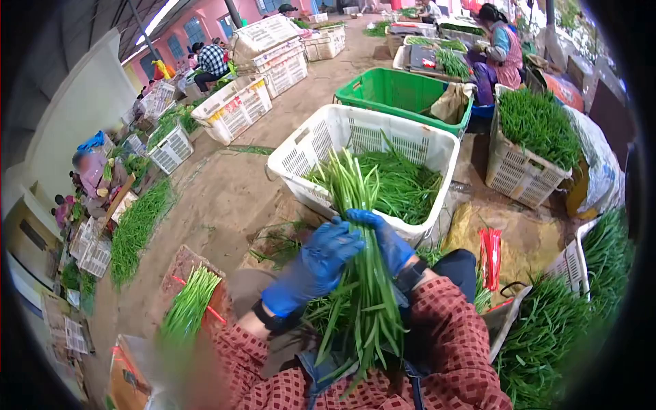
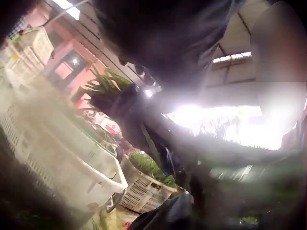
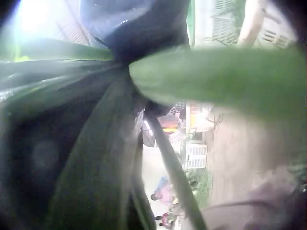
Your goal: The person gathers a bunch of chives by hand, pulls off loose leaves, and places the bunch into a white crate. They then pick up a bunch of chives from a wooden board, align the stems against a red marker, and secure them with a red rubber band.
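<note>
Fingers (image 1: 345, 236) of left hand (image 1: 314, 266) and right hand (image 1: 389, 242) curl round the bunch (image 1: 365, 301) at mid-length, held just short of the crate (image 1: 301, 154). Likely gathering and evening it; next calls for one firm grip, freeing a hand to tie. Its long axis runs away from the person, tight end toward the crate, loose leaves back toward them
</note>
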Tool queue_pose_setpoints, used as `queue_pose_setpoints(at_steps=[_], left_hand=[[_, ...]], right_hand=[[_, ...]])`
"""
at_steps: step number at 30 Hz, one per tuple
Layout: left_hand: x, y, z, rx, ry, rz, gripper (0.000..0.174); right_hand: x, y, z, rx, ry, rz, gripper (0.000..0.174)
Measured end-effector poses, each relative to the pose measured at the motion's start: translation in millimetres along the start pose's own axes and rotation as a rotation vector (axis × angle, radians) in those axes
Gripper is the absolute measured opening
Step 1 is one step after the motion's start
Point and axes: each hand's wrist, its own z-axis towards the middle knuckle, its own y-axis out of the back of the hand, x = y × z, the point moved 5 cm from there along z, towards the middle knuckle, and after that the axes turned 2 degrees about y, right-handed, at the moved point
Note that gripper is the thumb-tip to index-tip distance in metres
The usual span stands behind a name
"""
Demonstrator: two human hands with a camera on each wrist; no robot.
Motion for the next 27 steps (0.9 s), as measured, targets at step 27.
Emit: queue_pose_setpoints(at_steps=[27], left_hand=[[24,-8,-116,-0.621,0.907,-1.873,0.069]], right_hand=[[-68,-12,-35,0.479,-0.219,-1.058,0.058]])
